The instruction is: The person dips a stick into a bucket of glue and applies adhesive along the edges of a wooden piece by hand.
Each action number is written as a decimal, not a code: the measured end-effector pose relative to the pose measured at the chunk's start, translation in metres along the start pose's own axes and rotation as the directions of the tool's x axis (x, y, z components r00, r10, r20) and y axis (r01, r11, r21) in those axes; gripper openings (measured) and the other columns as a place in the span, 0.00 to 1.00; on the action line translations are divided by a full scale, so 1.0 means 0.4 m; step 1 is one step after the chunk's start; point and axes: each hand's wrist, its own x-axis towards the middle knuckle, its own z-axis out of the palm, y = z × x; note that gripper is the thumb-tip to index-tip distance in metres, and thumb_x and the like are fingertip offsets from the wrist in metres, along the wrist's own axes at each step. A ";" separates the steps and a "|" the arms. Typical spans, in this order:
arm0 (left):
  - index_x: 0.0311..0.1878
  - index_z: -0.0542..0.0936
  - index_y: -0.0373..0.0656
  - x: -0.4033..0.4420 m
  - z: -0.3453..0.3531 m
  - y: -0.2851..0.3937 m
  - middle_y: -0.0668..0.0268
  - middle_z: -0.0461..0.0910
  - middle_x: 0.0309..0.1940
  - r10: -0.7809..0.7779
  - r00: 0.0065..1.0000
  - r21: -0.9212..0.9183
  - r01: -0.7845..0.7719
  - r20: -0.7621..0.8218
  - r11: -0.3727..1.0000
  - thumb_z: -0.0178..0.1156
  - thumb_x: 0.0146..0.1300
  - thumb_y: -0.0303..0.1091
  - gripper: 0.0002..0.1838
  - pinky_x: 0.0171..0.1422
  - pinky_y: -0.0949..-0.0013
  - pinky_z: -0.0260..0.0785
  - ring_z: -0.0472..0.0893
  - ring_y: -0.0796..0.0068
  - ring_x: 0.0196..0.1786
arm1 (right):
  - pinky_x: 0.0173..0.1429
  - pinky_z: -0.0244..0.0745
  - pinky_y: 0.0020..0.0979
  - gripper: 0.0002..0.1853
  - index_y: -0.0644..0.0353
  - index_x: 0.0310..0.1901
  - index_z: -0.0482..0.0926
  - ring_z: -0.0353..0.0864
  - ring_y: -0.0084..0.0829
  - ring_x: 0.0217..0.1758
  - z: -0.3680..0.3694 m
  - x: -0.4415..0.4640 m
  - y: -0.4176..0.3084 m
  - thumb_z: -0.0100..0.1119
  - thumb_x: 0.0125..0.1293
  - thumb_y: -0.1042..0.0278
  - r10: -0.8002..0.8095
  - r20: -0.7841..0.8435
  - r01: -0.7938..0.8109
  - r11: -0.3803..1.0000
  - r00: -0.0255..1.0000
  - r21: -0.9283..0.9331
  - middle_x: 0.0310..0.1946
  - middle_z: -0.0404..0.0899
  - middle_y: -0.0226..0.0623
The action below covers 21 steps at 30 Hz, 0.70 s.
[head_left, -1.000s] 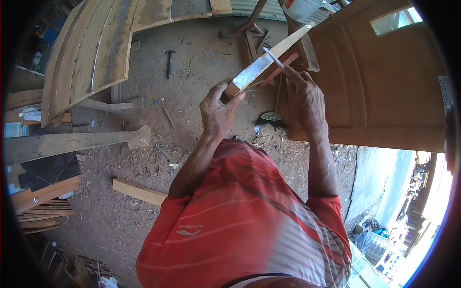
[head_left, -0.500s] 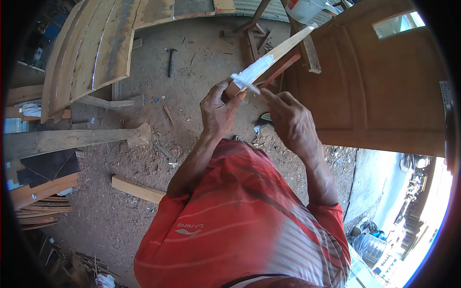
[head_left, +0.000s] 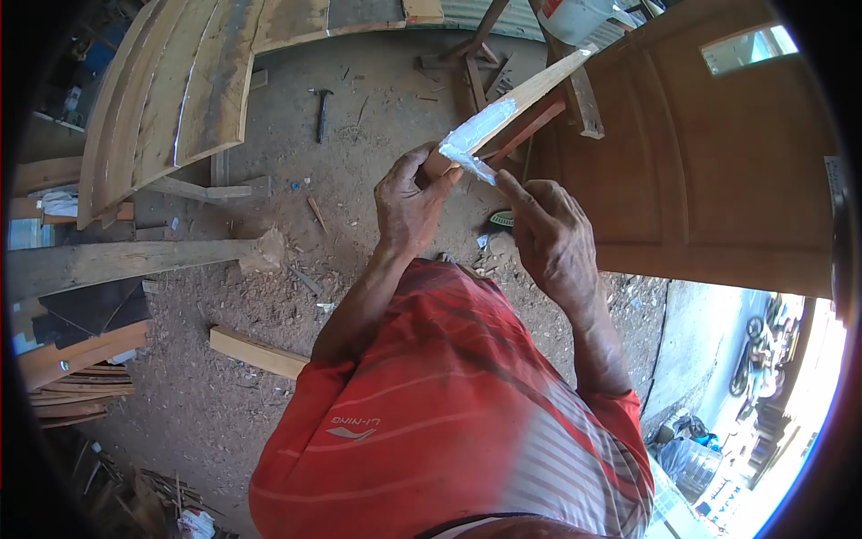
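My left hand (head_left: 413, 199) grips the near end of a long narrow wooden board (head_left: 536, 87), which slants away to the upper right. White paste (head_left: 480, 128) coats the near part of its upper face. Between the fingers of my right hand (head_left: 555, 235) is a thin flat spreader (head_left: 477, 168), smeared white. Its tip touches the board's near end, just above my left fingers. The far end of the board lies close to a white bucket.
A plank panel (head_left: 211, 85) stands at the upper left, a brown wooden door (head_left: 700, 171) at the right. A hammer (head_left: 322, 117), a wood offcut (head_left: 258, 352) and shavings lie on the ground. The bucket (head_left: 567, 20) is at the top; a beam (head_left: 135, 268) juts in from the left.
My right hand has moved left and down along the board, bringing the spreader from the middle of the white patch to the near end. My left hand has kept its grip.
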 end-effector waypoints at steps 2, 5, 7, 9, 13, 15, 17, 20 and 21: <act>0.60 0.83 0.38 0.001 0.001 -0.002 0.60 0.87 0.50 0.003 1.000 0.004 -0.003 -0.001 1.000 0.75 0.65 0.30 0.21 0.53 0.67 0.81 0.87 0.71 0.50 | 0.50 0.79 0.40 0.28 0.53 0.67 0.80 0.82 0.40 0.44 0.017 0.011 0.024 0.62 0.63 0.80 0.006 0.006 -0.006 0.997 1.000 -0.080 0.41 0.79 0.36; 0.60 0.83 0.38 0.001 0.005 -0.010 0.59 0.87 0.50 -0.037 0.999 -0.141 0.036 0.001 0.989 0.76 0.64 0.30 0.22 0.54 0.66 0.82 0.87 0.71 0.49 | 0.51 0.78 0.40 0.28 0.54 0.67 0.80 0.82 0.39 0.44 0.027 0.030 0.049 0.62 0.63 0.79 0.064 0.000 -0.064 0.986 0.998 -0.153 0.42 0.78 0.37; 0.62 0.81 0.35 0.006 0.000 -0.027 0.62 0.86 0.51 -0.021 1.000 -0.094 0.022 0.013 0.995 0.74 0.65 0.26 0.23 0.56 0.69 0.80 0.85 0.75 0.52 | 0.50 0.77 0.41 0.29 0.54 0.67 0.80 0.82 0.40 0.44 0.023 0.042 0.045 0.61 0.63 0.78 0.074 0.004 -0.073 0.992 0.997 -0.105 0.43 0.78 0.37; 0.63 0.80 0.33 0.000 -0.002 -0.040 0.64 0.86 0.51 -0.026 1.000 -0.067 0.027 0.013 0.997 0.73 0.66 0.24 0.23 0.58 0.70 0.79 0.84 0.77 0.53 | 0.50 0.77 0.41 0.28 0.54 0.67 0.80 0.82 0.40 0.44 0.026 0.031 0.018 0.60 0.64 0.78 -0.024 0.015 0.026 0.995 1.000 -0.101 0.43 0.79 0.38; 0.63 0.80 0.33 0.003 0.000 -0.042 0.63 0.86 0.53 -0.051 0.999 -0.064 0.052 0.016 0.997 0.72 0.67 0.24 0.22 0.58 0.70 0.79 0.84 0.77 0.54 | 0.51 0.78 0.42 0.26 0.54 0.67 0.80 0.82 0.41 0.45 0.051 0.039 0.052 0.58 0.68 0.78 -0.017 0.012 0.019 0.992 1.000 -0.127 0.42 0.79 0.39; 0.63 0.80 0.33 0.007 -0.009 -0.039 0.63 0.86 0.52 -0.065 0.998 -0.055 0.066 0.019 0.996 0.72 0.67 0.24 0.22 0.58 0.70 0.79 0.84 0.77 0.53 | 0.51 0.78 0.44 0.25 0.53 0.68 0.79 0.82 0.42 0.45 0.067 0.055 0.109 0.56 0.70 0.77 0.021 0.014 -0.019 0.990 1.000 -0.137 0.41 0.79 0.40; 0.63 0.80 0.33 0.007 -0.015 -0.039 0.63 0.86 0.52 -0.077 0.997 -0.047 0.078 0.028 0.996 0.72 0.67 0.25 0.22 0.57 0.70 0.79 0.84 0.76 0.53 | 0.51 0.78 0.44 0.24 0.53 0.68 0.79 0.83 0.42 0.45 0.062 0.074 0.136 0.56 0.70 0.77 0.127 0.032 -0.118 0.974 0.991 -0.193 0.41 0.80 0.40; 0.63 0.80 0.33 0.006 -0.015 -0.061 0.63 0.86 0.52 -0.081 0.997 -0.018 0.081 0.018 0.997 0.73 0.67 0.26 0.23 0.57 0.71 0.79 0.85 0.75 0.53 | 0.51 0.78 0.44 0.25 0.53 0.69 0.79 0.82 0.42 0.45 0.045 0.081 0.131 0.56 0.71 0.77 0.145 0.049 -0.134 0.975 0.988 -0.175 0.41 0.79 0.40; 0.63 0.80 0.33 0.009 -0.019 -0.061 0.63 0.86 0.52 -0.065 0.998 -0.019 0.065 0.013 0.998 0.73 0.67 0.26 0.23 0.57 0.70 0.79 0.85 0.75 0.53 | 0.52 0.78 0.44 0.25 0.54 0.69 0.79 0.82 0.42 0.45 0.051 0.074 0.116 0.56 0.71 0.77 0.093 0.041 -0.086 0.987 0.995 -0.138 0.41 0.79 0.40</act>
